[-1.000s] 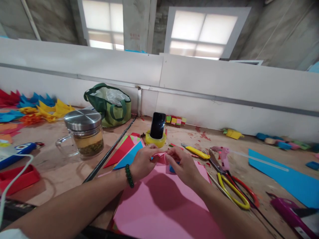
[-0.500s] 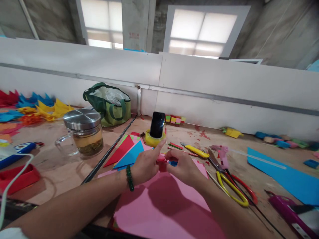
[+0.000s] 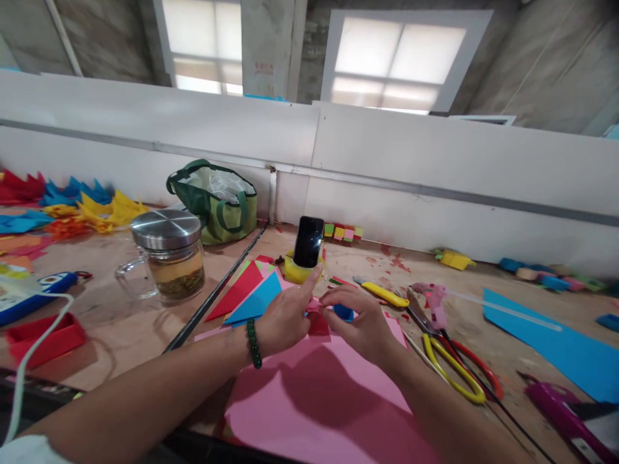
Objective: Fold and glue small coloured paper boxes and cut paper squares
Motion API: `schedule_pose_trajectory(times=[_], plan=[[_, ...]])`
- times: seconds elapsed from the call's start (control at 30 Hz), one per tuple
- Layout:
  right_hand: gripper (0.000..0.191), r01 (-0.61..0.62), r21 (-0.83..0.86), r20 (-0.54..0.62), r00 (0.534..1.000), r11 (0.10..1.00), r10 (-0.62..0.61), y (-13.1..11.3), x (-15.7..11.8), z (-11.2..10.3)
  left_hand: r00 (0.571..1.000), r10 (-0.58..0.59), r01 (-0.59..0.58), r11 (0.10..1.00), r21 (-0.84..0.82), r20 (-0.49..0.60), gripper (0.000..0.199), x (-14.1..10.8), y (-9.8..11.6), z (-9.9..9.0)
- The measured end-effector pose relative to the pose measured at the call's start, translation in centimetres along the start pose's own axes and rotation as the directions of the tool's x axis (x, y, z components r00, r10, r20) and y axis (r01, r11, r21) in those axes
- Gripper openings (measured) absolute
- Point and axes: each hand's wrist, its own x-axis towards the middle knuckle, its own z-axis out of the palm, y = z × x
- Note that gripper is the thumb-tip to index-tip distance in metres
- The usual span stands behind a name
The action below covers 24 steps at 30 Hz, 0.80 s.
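Note:
A small folded red paper piece (image 3: 319, 324) is pinched between my hands, above a stack of pink paper sheets (image 3: 309, 399). My left hand (image 3: 286, 319) is closed on its left side, index finger stretched out toward the phone; a green bead bracelet circles the wrist. My right hand (image 3: 360, 325) has thumb and forefinger closed at the piece's upper right. Fingers partly hide the piece. A small blue paper piece (image 3: 343, 312) shows just behind the right fingers. Blue (image 3: 258, 299) and red paper sheets (image 3: 235, 293) lie beyond my left hand.
A phone (image 3: 309, 241) leans on a yellow holder. Right of my hands lie a yellow cutter (image 3: 384, 294), scissors (image 3: 454, 367), a pink glue gun (image 3: 436, 303) and a purple tool (image 3: 556, 406). A lidded glass mug (image 3: 175, 277) and a green bag (image 3: 236, 216) stand left.
My right hand's fingers have opened out a little around the red piece, showing more of it and of the blue piece behind. The whole view has shifted slightly.

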Motion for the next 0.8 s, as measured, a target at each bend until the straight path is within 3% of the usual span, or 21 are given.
schedule_pose_trajectory(times=[0.1,0.17,0.43,0.6,0.73,0.8], plan=[[0.016,-0.151,-0.03,0.12,0.981,0.988,0.153,-0.19,0.01,0.3,0.999,0.029,-0.03,0.998,0.055,0.015,0.101,-0.06,-0.26,0.51],[0.011,-0.19,-0.04,0.154,0.969,0.981,0.194,0.01,0.03,0.45,0.999,0.034,-0.037,0.995,0.089,0.026,0.099,-0.04,-0.42,0.76],[0.011,-0.237,-0.079,0.189,0.95,0.968,0.248,0.18,0.16,0.34,0.998,-0.041,0.037,0.995,0.091,0.044,0.091,0.15,-0.21,0.44],[0.009,-0.341,-0.186,0.165,0.914,0.921,0.371,-0.34,0.01,0.54,0.997,0.071,-0.069,0.984,0.164,-0.004,0.081,-0.22,-0.29,0.91],[0.01,-0.295,-0.231,0.078,0.944,0.927,0.32,-0.05,0.03,0.5,0.997,-0.023,0.021,0.999,-0.025,-0.07,0.074,-0.09,-0.13,0.81],[0.011,-0.301,-0.165,0.031,0.95,0.939,0.31,0.33,0.07,0.47,0.995,-0.09,0.079,0.977,-0.199,-0.05,0.054,0.19,0.05,0.48]])
